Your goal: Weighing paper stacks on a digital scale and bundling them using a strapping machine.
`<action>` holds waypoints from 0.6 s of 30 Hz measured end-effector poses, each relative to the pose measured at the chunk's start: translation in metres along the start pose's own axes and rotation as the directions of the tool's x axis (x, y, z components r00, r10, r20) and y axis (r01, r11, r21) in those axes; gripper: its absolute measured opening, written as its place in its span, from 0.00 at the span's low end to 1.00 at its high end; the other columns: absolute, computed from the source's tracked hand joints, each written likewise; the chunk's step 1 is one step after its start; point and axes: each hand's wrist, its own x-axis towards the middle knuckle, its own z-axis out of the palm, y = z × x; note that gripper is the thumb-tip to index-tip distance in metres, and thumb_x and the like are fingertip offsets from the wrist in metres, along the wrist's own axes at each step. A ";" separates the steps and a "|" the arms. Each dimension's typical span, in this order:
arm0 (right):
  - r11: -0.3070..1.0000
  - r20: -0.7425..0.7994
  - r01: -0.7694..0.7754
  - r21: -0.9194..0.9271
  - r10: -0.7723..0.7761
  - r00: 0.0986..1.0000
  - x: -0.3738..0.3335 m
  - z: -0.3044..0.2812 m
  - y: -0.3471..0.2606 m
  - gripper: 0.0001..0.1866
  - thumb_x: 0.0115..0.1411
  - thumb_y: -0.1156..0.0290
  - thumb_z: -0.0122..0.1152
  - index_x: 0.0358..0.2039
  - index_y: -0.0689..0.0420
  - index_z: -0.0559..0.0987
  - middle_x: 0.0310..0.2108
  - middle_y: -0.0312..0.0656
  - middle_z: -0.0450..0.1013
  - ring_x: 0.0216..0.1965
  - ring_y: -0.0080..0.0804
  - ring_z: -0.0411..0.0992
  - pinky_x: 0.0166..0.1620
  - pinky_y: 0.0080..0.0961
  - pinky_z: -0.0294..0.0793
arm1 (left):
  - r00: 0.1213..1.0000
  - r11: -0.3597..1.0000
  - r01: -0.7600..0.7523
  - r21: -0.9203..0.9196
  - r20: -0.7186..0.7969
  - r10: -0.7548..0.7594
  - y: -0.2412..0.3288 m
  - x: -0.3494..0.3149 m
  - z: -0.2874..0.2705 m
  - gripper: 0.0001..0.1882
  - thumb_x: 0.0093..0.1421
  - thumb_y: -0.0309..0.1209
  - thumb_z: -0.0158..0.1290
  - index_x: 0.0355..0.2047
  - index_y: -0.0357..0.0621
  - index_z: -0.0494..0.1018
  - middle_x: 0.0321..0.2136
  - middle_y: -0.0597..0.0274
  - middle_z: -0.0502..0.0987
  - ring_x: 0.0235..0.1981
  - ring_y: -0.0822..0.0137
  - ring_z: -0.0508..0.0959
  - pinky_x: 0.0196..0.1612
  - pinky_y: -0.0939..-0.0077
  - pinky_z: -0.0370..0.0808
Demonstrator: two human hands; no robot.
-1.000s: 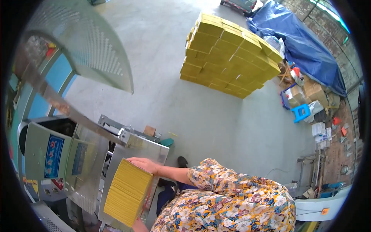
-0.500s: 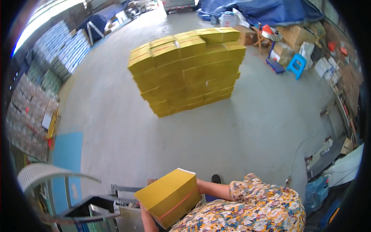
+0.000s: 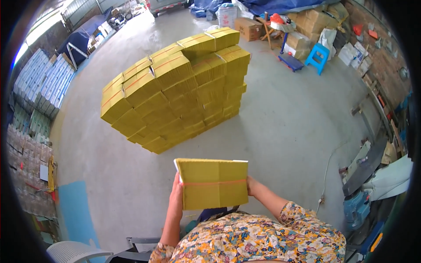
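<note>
Between my two hands, in front of my body, is a block-shaped bundle of yellow paper (image 3: pixel 215 196) with an orange band around it and white edges at its corners. My left hand (image 3: pixel 176 190) is pressed against its left end, and my right hand (image 3: pixel 251 186) grips its right end; some fingers of both are hidden behind the bundle. Ahead and to the left rises a big stack of similar yellow bundles (image 3: pixel 175 98), laid in several rows, with orange bands on the top ones. The held bundle is apart from the stack.
A white chair (image 3: pixel 76 250) is close at the lower left. At far right stand a blue stool (image 3: pixel 317 58), a blue platform scale (image 3: pixel 290 62) and cardboard boxes (image 3: pixel 248 29). A thin cable (image 3: pixel 325 184) crosses the floor (image 3: pixel 280 136) at right. Wrapped stacks (image 3: pixel 30 162) line the left.
The bundle has moved from the lower left to the middle in front of me and turned, its banded face now toward me. The view has turned and the stack looks nearer.
</note>
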 end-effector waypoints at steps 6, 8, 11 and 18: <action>0.984 -0.305 0.175 0.030 -0.158 0.939 0.047 -0.025 -0.110 0.20 0.64 0.58 0.55 0.47 0.62 0.76 0.40 0.46 0.77 0.35 0.30 0.78 0.35 0.32 0.81 | 0.975 0.995 -0.011 -0.099 0.220 0.033 0.027 0.160 0.025 0.39 0.69 0.52 0.41 0.71 0.40 0.45 0.70 0.56 0.50 0.71 0.62 0.48 0.70 0.67 0.47; 0.982 -0.315 0.115 -0.150 -0.157 0.936 0.053 -0.032 -0.159 0.21 0.64 0.59 0.56 0.49 0.63 0.75 0.41 0.46 0.77 0.35 0.30 0.78 0.35 0.32 0.81 | 0.961 0.990 0.007 -0.138 0.273 0.032 0.044 0.204 0.032 0.40 0.69 0.52 0.42 0.71 0.40 0.44 0.70 0.57 0.50 0.71 0.62 0.49 0.69 0.67 0.47; 0.965 -0.217 0.239 -0.109 -0.258 0.941 0.067 -0.019 -0.219 0.23 0.64 0.57 0.56 0.49 0.64 0.75 0.42 0.45 0.77 0.38 0.30 0.77 0.37 0.30 0.80 | 0.939 0.995 0.001 -0.099 0.343 0.033 0.073 0.266 0.037 0.41 0.68 0.52 0.43 0.71 0.41 0.44 0.70 0.57 0.50 0.70 0.62 0.49 0.69 0.67 0.47; 0.937 -0.295 0.190 -0.294 -0.278 0.914 0.131 -0.007 -0.398 0.23 0.64 0.58 0.54 0.49 0.66 0.75 0.45 0.46 0.75 0.42 0.31 0.74 0.43 0.30 0.75 | 0.954 0.996 -0.005 0.091 0.300 -0.023 0.089 0.430 0.055 0.39 0.64 0.48 0.48 0.69 0.41 0.51 0.67 0.53 0.56 0.69 0.59 0.53 0.69 0.65 0.48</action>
